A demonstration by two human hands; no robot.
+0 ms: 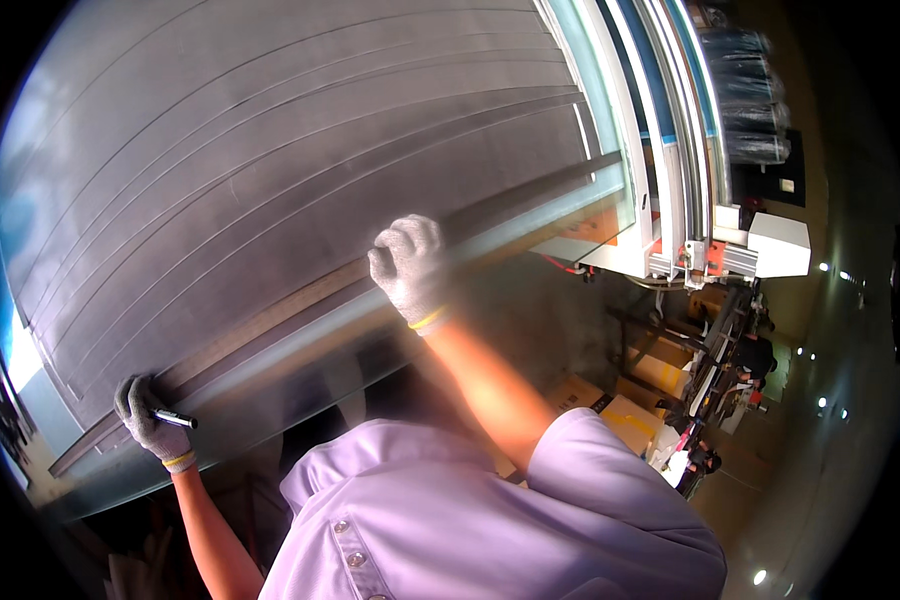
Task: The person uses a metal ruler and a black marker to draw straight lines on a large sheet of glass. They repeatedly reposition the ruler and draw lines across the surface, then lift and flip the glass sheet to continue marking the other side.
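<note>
A wide dark grey sheet (270,160) covers the surface in front of me, scored with several long, roughly parallel lines. Along its near side runs a long narrow dark strip (300,300), blurred toward its right end. My right hand (407,262), in a pale knit glove with a yellow cuff, is closed over the middle of this strip, its fingers curled; what lies beneath the palm is hidden. Near the strip's left end is my gloved left hand (148,420), closed around a slim black pen-like tool (175,418) that points to the right.
The glassy near edge (380,360) of the surface lies just before my body. At the right stands a white and metal rail frame (660,120) with a white end housing (778,245). Beyond it are cardboard boxes (630,420), black wrapped bundles (755,100) and people farther off.
</note>
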